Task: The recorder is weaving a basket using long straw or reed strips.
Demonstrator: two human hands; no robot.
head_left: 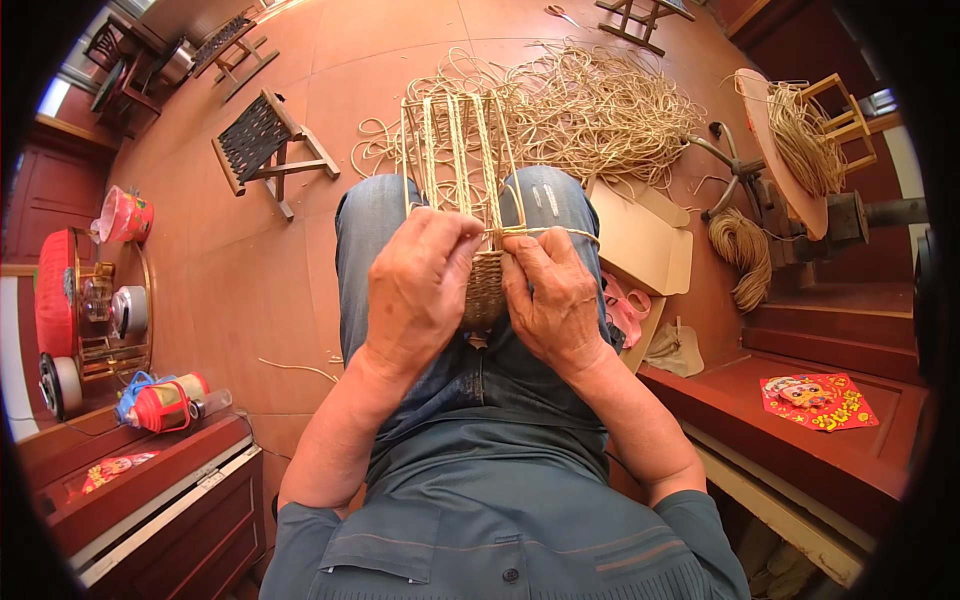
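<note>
Between my knees stands a narrow frame (450, 105) strung with pale cords (455, 150), its near part a tightly woven brown section (483, 285). My left hand (420, 280) is at the left of the weaving with fingertips pinched near the cord crossing; what exactly they hold is hidden. My right hand (550, 295) grips the pale working cord (582, 234) against the frame's right side, just above the woven part. The cord runs out to the right over my jeans.
Loose cord (600, 110) is heaped ahead on the floor. A folding stool (255, 140) stands front left, a cardboard box (645, 250) and coiled cord (740, 255) at right. Red cabinet tops (800, 450) flank me; a red thermos (175, 405) sits at left.
</note>
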